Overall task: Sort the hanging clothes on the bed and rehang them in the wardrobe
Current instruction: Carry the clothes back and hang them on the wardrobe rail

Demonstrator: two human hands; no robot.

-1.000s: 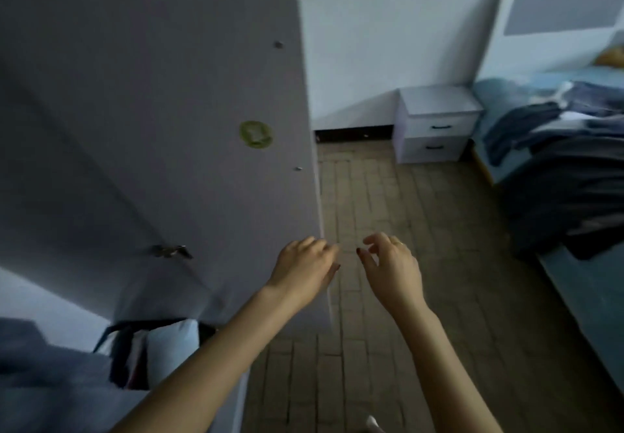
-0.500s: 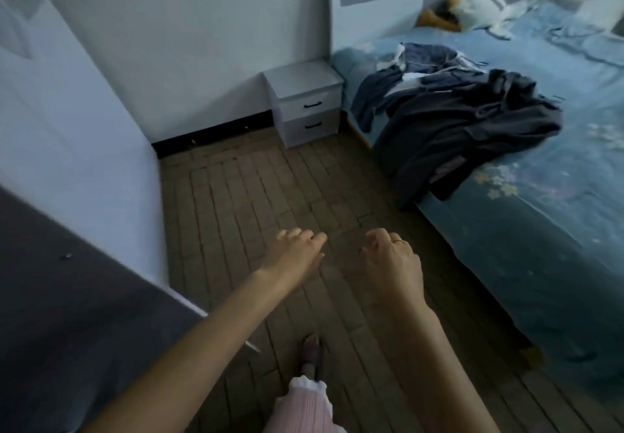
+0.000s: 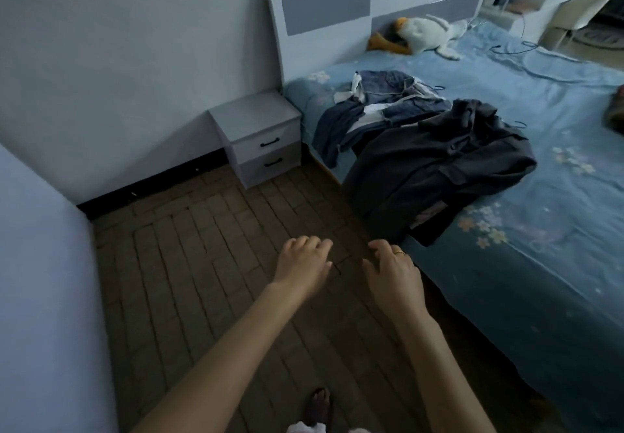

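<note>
Compared with the frame a second earlier, the wardrobe door has left the view and the bed [image 3: 540,263] now fills the right half, with the camera turned toward it. Both hands are held out over the brick-patterned floor [image 3: 202,263], near the bed's edge but apart from it. Left hand [image 3: 303,263]: fingers loosely curled, holding nothing. Right hand [image 3: 393,272]: likewise relaxed and holding nothing, a ring on one finger.

Task items: a dark coat [image 3: 445,169] lies spread on the bed, one corner draped over the mattress edge; just behind it, touching, lies a heap of blue and white garments [image 3: 381,108]. Thin dark hooks beside the heap are probably hanger tops, though the view is too dim to be sure. A plush toy [image 3: 425,35] rests by the headboard; a two-drawer nightstand [image 3: 260,135] stands beside the bed.

Progress, as judged: at least two bundles remain unsorted and none is in hand, so much work remains. No legible brand, label or writing appears.
</note>
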